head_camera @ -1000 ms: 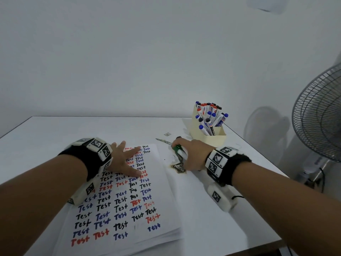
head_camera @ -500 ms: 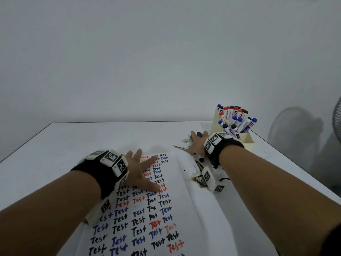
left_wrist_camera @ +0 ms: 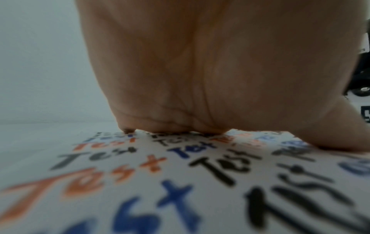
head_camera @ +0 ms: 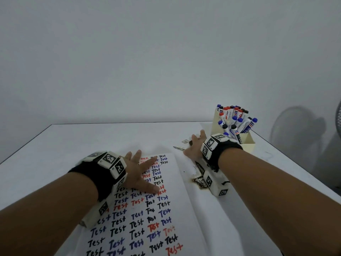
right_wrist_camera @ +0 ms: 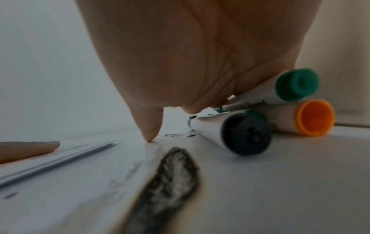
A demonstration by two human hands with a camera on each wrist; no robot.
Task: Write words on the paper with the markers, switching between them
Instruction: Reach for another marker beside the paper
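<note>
A white paper (head_camera: 184, 209) covered with rows of "Test" in black, blue and red lies in front of me. My left hand (head_camera: 140, 170) rests flat on it with fingers spread; the left wrist view shows the palm (left_wrist_camera: 220, 63) pressing the sheet (left_wrist_camera: 140, 182). My right hand (head_camera: 194, 146) reaches with straight fingers to the table beside the marker box (head_camera: 249, 143). In the right wrist view its palm (right_wrist_camera: 190, 63) lies over a green-ended marker (right_wrist_camera: 296, 84), which rests on a black-ended marker (right_wrist_camera: 246, 134) and an orange-ended marker (right_wrist_camera: 314, 117). The thumb tip (right_wrist_camera: 150, 131) touches the table.
The cream box holds several upright markers (head_camera: 234, 119) with blue, red and black caps. A dark scorched patch (head_camera: 199, 182) marks the table right of the paper. A fan (head_camera: 339, 117) shows at the right edge. The table's right edge runs close behind the box.
My right hand carried the green marker away from me toward the box and laid it by the other loose markers, fingers now straight. The left hand stayed on the paper.
</note>
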